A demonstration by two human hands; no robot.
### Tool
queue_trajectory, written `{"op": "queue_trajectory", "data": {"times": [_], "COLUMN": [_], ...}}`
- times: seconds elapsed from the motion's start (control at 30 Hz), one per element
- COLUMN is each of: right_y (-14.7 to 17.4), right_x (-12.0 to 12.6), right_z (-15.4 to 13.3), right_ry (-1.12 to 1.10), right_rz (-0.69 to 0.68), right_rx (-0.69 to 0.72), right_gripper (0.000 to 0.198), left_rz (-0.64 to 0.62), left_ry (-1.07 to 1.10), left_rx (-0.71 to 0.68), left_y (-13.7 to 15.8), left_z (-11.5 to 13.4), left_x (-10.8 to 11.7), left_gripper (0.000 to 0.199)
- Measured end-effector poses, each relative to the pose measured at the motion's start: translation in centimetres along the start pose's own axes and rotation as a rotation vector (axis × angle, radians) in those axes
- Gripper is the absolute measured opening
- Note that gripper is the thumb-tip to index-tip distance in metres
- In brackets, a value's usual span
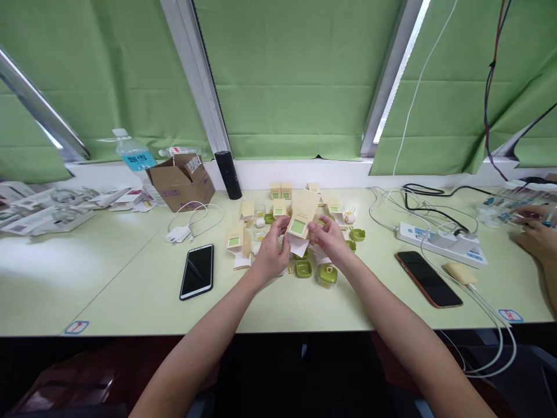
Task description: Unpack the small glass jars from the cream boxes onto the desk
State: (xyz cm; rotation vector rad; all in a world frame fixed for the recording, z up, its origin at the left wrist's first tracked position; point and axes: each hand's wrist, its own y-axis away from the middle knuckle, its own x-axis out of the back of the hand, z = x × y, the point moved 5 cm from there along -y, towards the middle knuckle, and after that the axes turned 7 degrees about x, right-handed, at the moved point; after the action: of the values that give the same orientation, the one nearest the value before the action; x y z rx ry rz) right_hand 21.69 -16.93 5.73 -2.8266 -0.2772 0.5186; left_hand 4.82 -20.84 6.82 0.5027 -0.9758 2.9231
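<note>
Between my two hands is a small beige cardboard box [300, 217] with a green square on its front and its flaps unfolded. My left hand [273, 252] grips its left side, and my right hand [331, 239] pinches its right edge. Below the hands lie an open green tray-like piece [303, 269] and a clear container with a green lid [327, 275]. More green pieces [357, 234] sit to the right. An open beige box [239, 241] stands left of my left hand, and several similar boxes [279, 208] are behind.
A phone [196, 271] lies at left, another phone [429, 278] at right beside a power strip [441, 244] with cables. A brown carton [181, 182] and a black cylinder [228, 175] stand at the back. Another person's hand [537, 235] is at the far right among clear bottles.
</note>
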Motion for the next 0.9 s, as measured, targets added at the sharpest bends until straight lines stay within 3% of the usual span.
{"op": "queue_trajectory", "data": {"times": [0.17,0.33,0.5,0.7,0.9], "right_y": [0.3,0.4,0.4,1.1,1.8], "right_x": [-0.6,0.0,0.4,-1.3,-2.3], "right_z": [0.0,-0.2,-0.7,-0.9,-2.3], "right_ry": [0.099,0.146,0.163,0.271,0.451], "right_rz": [-0.022,0.066,0.175,0.133,-0.024], "right_rx": [-0.028,-0.018,0.062,0.096,0.191], "right_gripper": [0.057,0.054,0.05,0.043,0.059], "left_rz": [0.042,-0.08,-0.145,-0.04,0.238], "left_ry": [0.044,0.238,0.471,0.427,0.461], "left_rx": [0.045,0.145,0.279,0.512,0.526], "left_y": [-0.1,0.0,-0.1,-0.6,-0.9], "left_z": [-0.3,-0.3,-0.2,-1.5,-2.7], "left_x": [0.1,-0.7,-1.0,-0.2,2.0], "left_gripper": [0.046,0.072,0.072,0.049,0.041]}}
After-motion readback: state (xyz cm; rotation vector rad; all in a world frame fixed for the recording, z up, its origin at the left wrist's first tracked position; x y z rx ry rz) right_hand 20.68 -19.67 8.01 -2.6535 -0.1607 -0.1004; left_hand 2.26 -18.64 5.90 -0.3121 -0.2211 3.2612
